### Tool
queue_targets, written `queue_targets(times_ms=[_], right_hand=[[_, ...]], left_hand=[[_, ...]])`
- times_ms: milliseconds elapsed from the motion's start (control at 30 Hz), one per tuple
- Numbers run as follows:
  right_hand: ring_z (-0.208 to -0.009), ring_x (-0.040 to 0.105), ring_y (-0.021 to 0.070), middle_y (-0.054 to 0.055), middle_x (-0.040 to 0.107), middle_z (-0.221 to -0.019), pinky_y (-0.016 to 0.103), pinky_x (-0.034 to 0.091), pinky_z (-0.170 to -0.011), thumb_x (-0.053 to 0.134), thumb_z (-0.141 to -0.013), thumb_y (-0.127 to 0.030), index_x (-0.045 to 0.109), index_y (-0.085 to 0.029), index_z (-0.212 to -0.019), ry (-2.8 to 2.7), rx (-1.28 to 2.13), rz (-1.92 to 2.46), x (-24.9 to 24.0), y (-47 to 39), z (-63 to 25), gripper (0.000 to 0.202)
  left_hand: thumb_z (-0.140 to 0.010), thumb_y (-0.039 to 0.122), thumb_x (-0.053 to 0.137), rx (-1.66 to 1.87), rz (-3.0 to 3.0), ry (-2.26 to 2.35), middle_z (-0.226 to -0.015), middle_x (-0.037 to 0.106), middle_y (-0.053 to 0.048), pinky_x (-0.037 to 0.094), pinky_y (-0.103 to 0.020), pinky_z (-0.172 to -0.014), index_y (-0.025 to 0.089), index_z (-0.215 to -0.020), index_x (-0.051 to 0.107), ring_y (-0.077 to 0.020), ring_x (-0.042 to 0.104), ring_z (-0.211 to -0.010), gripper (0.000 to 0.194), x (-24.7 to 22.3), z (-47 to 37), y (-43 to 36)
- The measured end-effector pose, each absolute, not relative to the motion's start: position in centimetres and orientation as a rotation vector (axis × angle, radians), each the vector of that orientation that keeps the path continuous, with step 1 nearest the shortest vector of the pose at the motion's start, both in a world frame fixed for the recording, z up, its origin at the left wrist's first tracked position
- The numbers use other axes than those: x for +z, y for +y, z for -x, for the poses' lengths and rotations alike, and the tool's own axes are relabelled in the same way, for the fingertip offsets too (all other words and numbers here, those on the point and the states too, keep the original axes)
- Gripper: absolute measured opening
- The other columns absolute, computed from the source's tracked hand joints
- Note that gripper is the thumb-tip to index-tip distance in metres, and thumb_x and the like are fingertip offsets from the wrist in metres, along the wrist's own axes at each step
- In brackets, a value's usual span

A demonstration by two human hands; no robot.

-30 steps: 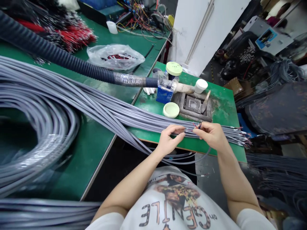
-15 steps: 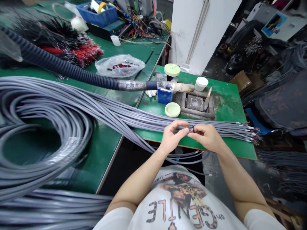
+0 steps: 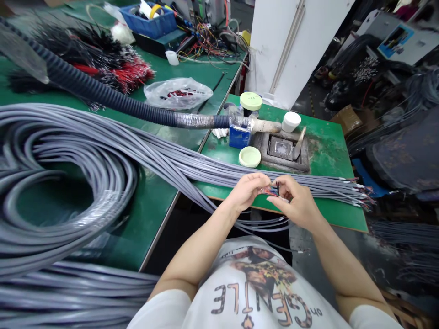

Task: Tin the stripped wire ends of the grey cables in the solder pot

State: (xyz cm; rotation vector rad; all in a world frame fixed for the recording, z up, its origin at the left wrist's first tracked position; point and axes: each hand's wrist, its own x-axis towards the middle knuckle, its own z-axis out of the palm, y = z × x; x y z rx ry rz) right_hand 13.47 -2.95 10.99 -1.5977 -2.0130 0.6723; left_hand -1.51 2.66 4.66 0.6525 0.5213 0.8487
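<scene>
Thin coloured wires [image 3: 273,191], red, blue and black among them, stretch between my two hands over the front edge of the small green board. My left hand [image 3: 249,189] is closed, thumb and fingers pinching the wires from the left. On the other side, my right hand [image 3: 297,204] curls around their right part, its thumb and forefinger parted and the other fingers bent underneath. What those lower fingers grip is partly hidden. Just behind both hands lies a bundle of grey cables [image 3: 219,172], their stripped wire ends [image 3: 365,194] fanning out at the right.
Behind the cables are a solder pot [image 3: 283,148] with a scraper, a pale green lid [image 3: 249,156], a white tub [image 3: 291,121] and a blue box [image 3: 239,137] under a ribbed hose [image 3: 137,109]. A large cable coil [image 3: 99,183] fills the left table.
My right thumb and forefinger have spread apart, and more of the coloured wires shows between my hands. My left fingers have closed in on the wires. The whole view has shifted slightly.
</scene>
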Motion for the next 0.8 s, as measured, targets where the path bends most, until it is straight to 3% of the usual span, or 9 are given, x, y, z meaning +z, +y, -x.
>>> queue_targets(times_ms=[67, 200, 367, 533, 667, 800], right_hand=[[-0.054, 0.045, 0.0112, -0.006, 0.047, -0.063, 0.023, 0.037, -0.056, 0.062, -0.079, -0.025, 0.052, -0.024, -0.105, -2.019, 0.630, 1.575, 10.8, -3.4, -13.1, 0.028], [-0.052, 0.047, 0.0120, -0.005, 0.049, -0.062, 0.024, 0.039, -0.054, 0.058, -0.079, -0.022, 0.054, -0.025, -0.108, -1.997, 0.508, 1.569, 10.7, -3.8, -12.8, 0.029], [-0.055, 0.051, 0.0135, -0.002, 0.056, -0.063, 0.026, 0.042, -0.058, 0.062, -0.081, -0.030, 0.064, -0.025, -0.097, -1.857, 0.294, 1.629, 10.2, -3.3, -13.1, 0.017], [-0.063, 0.056, 0.0150, 0.002, 0.063, -0.074, 0.027, 0.045, -0.060, 0.064, -0.081, -0.034, 0.065, -0.021, -0.080, -1.649, 0.509, 1.582, 9.4, -2.1, -13.7, 0.013], [-0.063, 0.053, 0.0141, 0.001, 0.060, -0.072, 0.026, 0.042, -0.059, 0.061, -0.082, -0.034, 0.064, -0.019, -0.078, -1.678, 0.598, 1.564, 9.7, 0.3, -14.1, 0.017], [-0.062, 0.048, 0.0130, 0.000, 0.054, -0.069, 0.026, 0.038, -0.058, 0.064, -0.077, -0.034, 0.061, -0.018, -0.068, -1.865, 0.498, 1.536, 10.0, 5.0, -14.3, 0.019]], left_hand=[[-0.064, 0.022, 0.071, 0.784, -0.576, 0.458, -0.057, 0.058, 0.001, 0.041, -0.021, -0.054, 0.013, -0.061, 0.060, -0.0078, 0.053, -0.052, 0.015, 4.4, 1.1, 2.7], [-0.060, 0.020, 0.072, 0.736, -0.434, 0.368, -0.057, 0.057, 0.001, 0.044, -0.023, -0.058, 0.013, -0.059, 0.058, -0.0086, 0.053, -0.054, 0.016, 3.9, 0.2, 2.3], [-0.060, 0.020, 0.073, 0.786, -0.254, 0.345, -0.062, 0.058, 0.001, 0.050, -0.027, -0.068, 0.014, -0.063, 0.059, -0.0095, 0.056, -0.061, 0.016, 3.6, -0.7, 1.5], [-0.066, 0.025, 0.074, 0.983, -0.219, 0.389, -0.063, 0.059, 0.002, 0.049, -0.024, -0.071, 0.015, -0.069, 0.061, -0.0080, 0.056, -0.062, 0.017, 3.5, -1.4, 0.9], [-0.074, 0.034, 0.071, 1.128, -0.433, 0.566, -0.072, 0.065, -0.001, 0.050, -0.027, -0.073, 0.016, -0.081, 0.065, -0.0112, 0.061, -0.069, 0.020, 3.1, -1.0, 0.8], [-0.080, 0.033, 0.066, 1.373, -1.046, 0.828, -0.085, 0.069, -0.005, 0.050, -0.032, -0.078, 0.019, -0.095, 0.068, -0.0162, 0.063, -0.080, 0.021, 1.7, 0.2, 0.5]])
